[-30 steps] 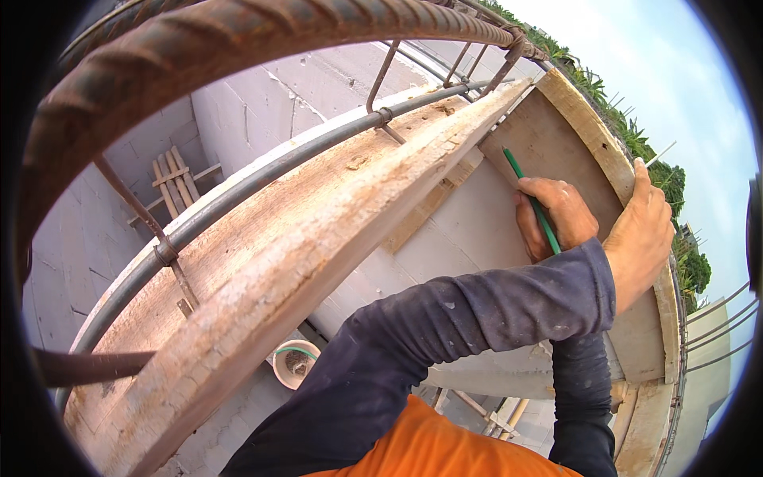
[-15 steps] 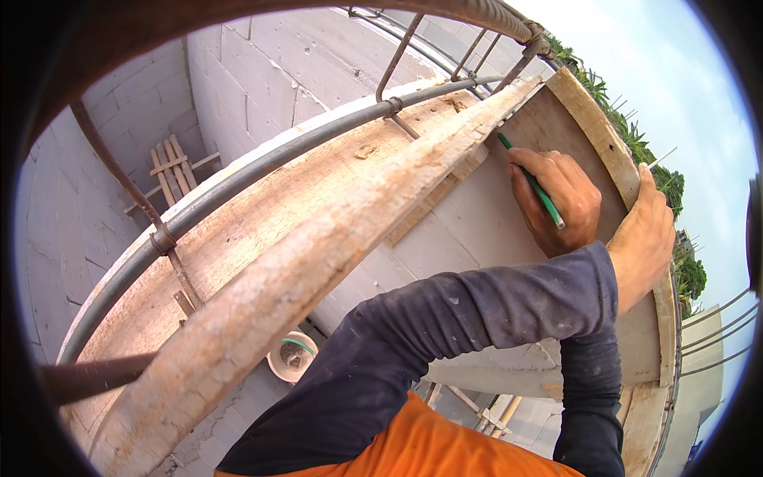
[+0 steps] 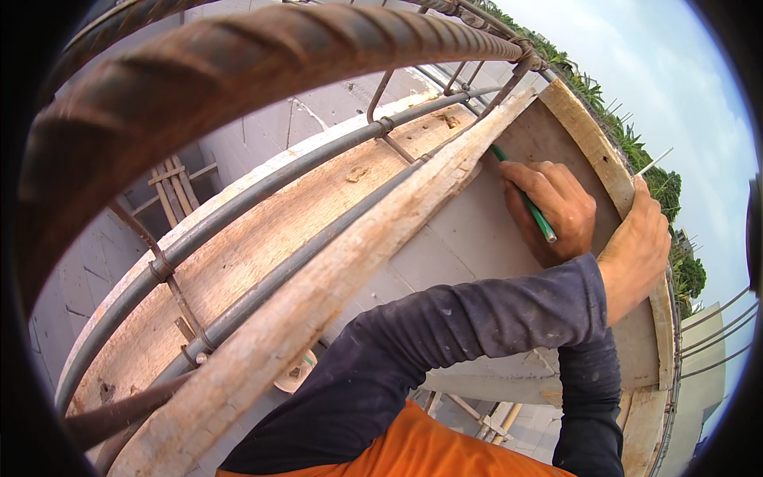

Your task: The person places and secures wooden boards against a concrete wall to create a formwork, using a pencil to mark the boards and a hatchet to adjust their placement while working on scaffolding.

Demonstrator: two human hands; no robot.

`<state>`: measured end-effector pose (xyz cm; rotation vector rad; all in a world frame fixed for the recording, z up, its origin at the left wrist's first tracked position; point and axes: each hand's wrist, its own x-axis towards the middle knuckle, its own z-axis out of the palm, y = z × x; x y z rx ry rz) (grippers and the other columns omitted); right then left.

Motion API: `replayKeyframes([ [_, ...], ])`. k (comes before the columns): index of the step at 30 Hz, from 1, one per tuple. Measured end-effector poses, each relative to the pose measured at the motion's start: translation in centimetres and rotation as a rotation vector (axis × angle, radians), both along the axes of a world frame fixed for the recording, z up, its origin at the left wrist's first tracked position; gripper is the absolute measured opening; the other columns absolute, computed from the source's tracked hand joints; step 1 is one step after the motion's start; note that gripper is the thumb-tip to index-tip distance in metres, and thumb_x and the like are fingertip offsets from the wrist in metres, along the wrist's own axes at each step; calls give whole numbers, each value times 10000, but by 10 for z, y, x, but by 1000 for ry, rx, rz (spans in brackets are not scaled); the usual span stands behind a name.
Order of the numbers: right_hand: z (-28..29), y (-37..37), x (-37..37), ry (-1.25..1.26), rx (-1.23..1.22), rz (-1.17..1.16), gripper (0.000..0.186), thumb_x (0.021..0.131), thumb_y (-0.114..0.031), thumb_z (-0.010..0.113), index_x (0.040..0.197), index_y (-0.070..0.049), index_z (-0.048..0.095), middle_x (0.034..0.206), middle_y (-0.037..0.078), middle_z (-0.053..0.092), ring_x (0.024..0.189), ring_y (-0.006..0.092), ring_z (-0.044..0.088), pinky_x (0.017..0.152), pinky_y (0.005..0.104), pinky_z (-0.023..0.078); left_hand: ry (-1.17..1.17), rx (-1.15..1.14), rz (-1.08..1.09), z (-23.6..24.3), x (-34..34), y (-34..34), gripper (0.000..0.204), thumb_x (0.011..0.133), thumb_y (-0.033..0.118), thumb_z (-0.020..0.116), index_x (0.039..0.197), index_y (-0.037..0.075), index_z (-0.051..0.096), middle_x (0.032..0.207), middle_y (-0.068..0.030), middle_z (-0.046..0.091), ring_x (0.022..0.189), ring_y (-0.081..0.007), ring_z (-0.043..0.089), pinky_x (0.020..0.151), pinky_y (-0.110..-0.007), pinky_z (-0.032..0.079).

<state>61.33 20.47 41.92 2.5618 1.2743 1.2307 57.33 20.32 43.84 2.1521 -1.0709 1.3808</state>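
A green pencil [image 3: 537, 211] is pinched in my right hand [image 3: 556, 208]. Its far end meets the brown board [image 3: 528, 131] beside the tip of a rough timber [image 3: 342, 270]. My left arm crosses over the right one. At its end, my left hand [image 3: 637, 246] is closed over the wooden edge strip [image 3: 592, 131] of the curved formwork, its fingertips hidden. A thin white stick [image 3: 656, 161] shows at those fingers; I cannot tell whether they hold it.
A thick rusty reinforcing bar [image 3: 238, 60] arches close across the upper left. Grey bars [image 3: 294, 159] tied with wire run along the curved wooden form [image 3: 238, 238]. A white bucket [image 3: 296, 374] is partly hidden below the timber. More bars [image 3: 719, 330] stick out at the right.
The view has shifted, so the rusty bar now fills more of the upper left and the bucket is more covered. Both hands keep nearly the same places and grips.
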Motion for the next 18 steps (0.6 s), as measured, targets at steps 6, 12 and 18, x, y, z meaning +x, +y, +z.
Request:
replayKeyframes([
  [6, -3, 15, 11, -4, 3, 31, 260, 766, -27, 821, 996, -106, 730, 772, 33, 646, 694, 208, 640, 579, 369, 527, 7, 0, 73, -5, 13, 7, 331, 957, 288, 588, 1114, 36, 735, 1062, -149, 680, 1123, -365, 610, 1148, -686, 284],
  [12, 4, 2, -1, 6, -34, -30, 270, 769, -27, 816, 1008, -114, 725, 784, 36, 635, 709, 214, 639, 582, 374, 522, -4, -27, -2, -1, 2, -2, 322, 954, 281, 593, 1113, 41, 738, 1059, -143, 682, 1118, -362, 611, 1151, -677, 285],
  [18, 7, 1, -6, 98, -30, -31, 271, 787, 43, 778, 1036, -42, 713, 811, 105, 655, 708, 270, 628, 626, 391, 497, 0, -26, -27, 0, 3, 3, 309, 955, 269, 598, 1111, 41, 738, 1040, -130, 678, 1118, -344, 608, 1158, -663, 285],
])
